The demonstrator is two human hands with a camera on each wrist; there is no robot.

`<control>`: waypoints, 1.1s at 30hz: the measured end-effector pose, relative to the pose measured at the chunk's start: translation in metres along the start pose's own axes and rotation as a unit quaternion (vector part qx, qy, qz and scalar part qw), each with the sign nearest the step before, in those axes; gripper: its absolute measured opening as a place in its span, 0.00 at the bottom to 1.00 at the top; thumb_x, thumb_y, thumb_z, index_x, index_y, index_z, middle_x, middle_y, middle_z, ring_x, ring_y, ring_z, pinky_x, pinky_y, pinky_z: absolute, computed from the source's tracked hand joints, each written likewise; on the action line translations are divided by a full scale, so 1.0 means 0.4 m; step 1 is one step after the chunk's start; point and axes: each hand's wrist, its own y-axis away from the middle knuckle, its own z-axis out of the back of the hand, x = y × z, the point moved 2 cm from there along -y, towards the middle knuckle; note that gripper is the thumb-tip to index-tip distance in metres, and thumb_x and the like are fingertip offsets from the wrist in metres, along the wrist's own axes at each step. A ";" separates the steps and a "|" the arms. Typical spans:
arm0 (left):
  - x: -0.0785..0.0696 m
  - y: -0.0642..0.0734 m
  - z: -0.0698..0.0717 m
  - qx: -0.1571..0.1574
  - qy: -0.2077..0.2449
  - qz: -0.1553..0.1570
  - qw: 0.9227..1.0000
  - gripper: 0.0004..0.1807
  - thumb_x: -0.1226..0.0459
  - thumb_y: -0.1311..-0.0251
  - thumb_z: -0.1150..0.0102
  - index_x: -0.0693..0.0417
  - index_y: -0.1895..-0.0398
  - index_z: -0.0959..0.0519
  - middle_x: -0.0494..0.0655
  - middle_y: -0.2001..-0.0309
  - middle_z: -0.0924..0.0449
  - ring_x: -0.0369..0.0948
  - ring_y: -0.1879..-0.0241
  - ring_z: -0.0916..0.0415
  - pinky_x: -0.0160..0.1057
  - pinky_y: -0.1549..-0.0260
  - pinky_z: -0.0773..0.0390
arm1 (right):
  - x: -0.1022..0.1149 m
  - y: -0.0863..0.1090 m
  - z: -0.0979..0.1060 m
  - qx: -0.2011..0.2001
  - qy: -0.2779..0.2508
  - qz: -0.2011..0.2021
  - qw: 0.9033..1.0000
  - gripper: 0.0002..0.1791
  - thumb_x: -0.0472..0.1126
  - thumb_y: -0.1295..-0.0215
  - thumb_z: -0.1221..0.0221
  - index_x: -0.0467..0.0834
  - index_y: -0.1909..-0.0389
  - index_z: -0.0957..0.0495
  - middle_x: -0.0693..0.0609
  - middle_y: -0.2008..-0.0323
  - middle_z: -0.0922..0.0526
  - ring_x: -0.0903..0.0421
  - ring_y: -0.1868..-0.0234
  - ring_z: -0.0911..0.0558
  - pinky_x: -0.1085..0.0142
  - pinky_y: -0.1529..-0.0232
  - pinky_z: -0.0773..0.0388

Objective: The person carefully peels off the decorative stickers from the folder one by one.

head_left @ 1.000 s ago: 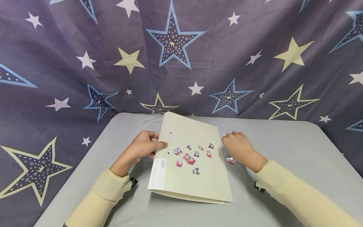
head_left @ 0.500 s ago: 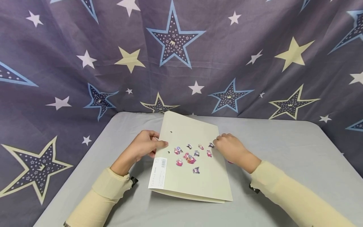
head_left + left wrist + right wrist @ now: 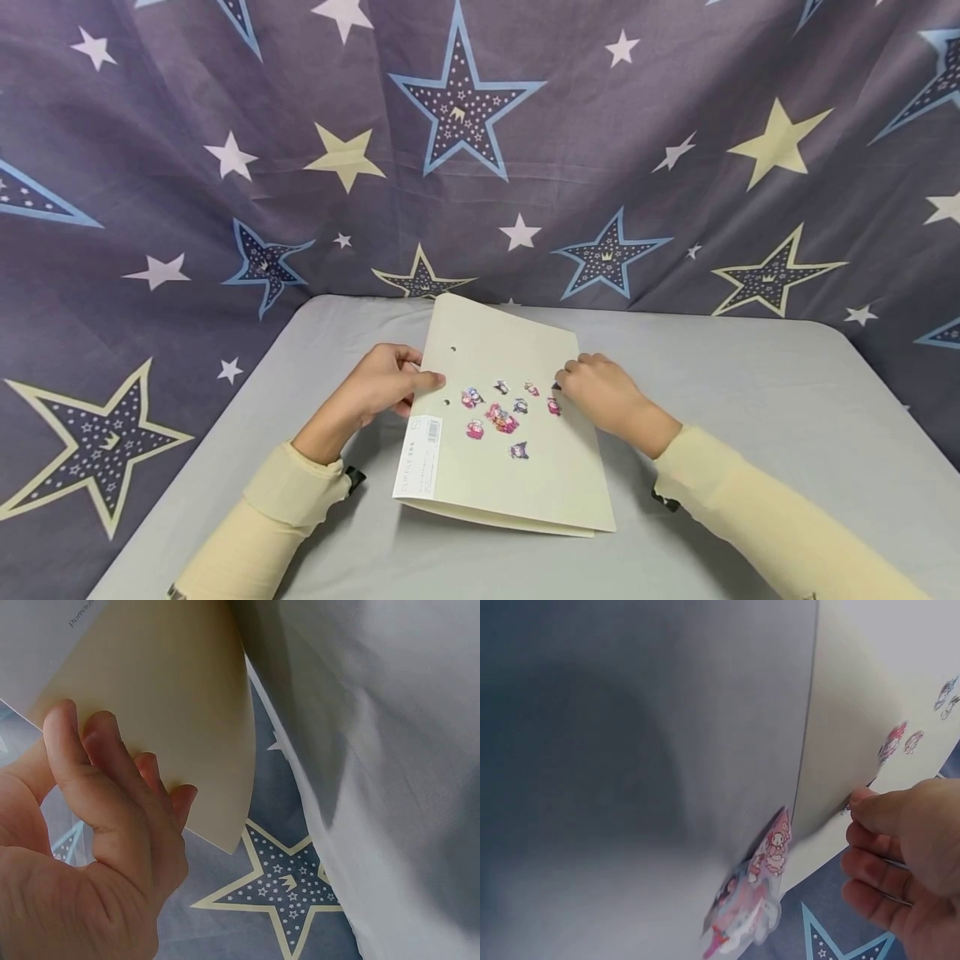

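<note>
A cream clip file folder (image 3: 540, 492) lies slightly angled on the grey-covered table, with several small pink and dark cartoon stickers (image 3: 500, 418) scattered over its cover. My left hand (image 3: 384, 383) grips its left edge, thumb on top; in the left wrist view the fingers (image 3: 97, 772) lie along the underside. At the folder's right edge, my right hand (image 3: 606, 393) pinches a small dark sticker (image 3: 556, 386) between thumb and finger, the other fingers curled. The hand covers most of this sticker. Near it sits a pink sticker (image 3: 553, 406).
Beside the folder's right edge, a small pile of pink stickers (image 3: 750, 900) lies on the table cover, hidden behind my right hand in the head view. A white printed label (image 3: 420, 458) marks the folder's lower left. Behind the table hangs a star-patterned curtain (image 3: 480, 208).
My right hand has moved left from beside the folder onto its right edge and now covers most of the dark sticker there. The left hand keeps its hold on the folder.
</note>
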 end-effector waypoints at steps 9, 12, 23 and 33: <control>-0.003 0.002 0.000 0.001 -0.001 0.001 1.000 0.21 0.62 0.43 0.27 0.67 0.52 0.22 0.47 0.72 0.24 0.37 0.78 0.24 0.35 0.83 0.19 | 0.001 -0.001 0.000 0.007 -0.009 -0.008 1.000 0.06 0.31 0.40 0.30 0.39 0.62 0.14 0.47 0.66 0.14 0.49 0.66 0.18 0.57 0.62 0.19; -0.003 0.003 -0.001 0.000 0.000 0.002 1.000 0.21 0.62 0.43 0.27 0.66 0.52 0.22 0.46 0.72 0.24 0.37 0.79 0.24 0.35 0.83 0.19 | 0.001 -0.001 0.000 0.011 -0.013 -0.012 1.000 0.06 0.32 0.39 0.31 0.39 0.61 0.14 0.47 0.66 0.14 0.49 0.65 0.18 0.57 0.62 0.19; -0.004 0.001 -0.001 -0.001 0.000 -0.001 1.000 0.22 0.62 0.43 0.27 0.66 0.52 0.23 0.45 0.72 0.26 0.37 0.79 0.25 0.35 0.83 0.20 | -0.006 -0.004 0.000 0.017 -0.022 -0.021 0.999 0.07 0.30 0.38 0.32 0.39 0.59 0.16 0.46 0.65 0.15 0.48 0.64 0.19 0.56 0.59 0.19; 0.001 -0.001 0.000 -0.005 0.000 0.006 1.000 0.21 0.62 0.44 0.27 0.65 0.53 0.22 0.46 0.72 0.25 0.38 0.79 0.25 0.35 0.83 0.19 | -0.010 -0.007 0.000 0.018 -0.040 -0.033 0.998 0.07 0.30 0.37 0.33 0.39 0.58 0.16 0.46 0.64 0.16 0.47 0.63 0.19 0.54 0.59 0.19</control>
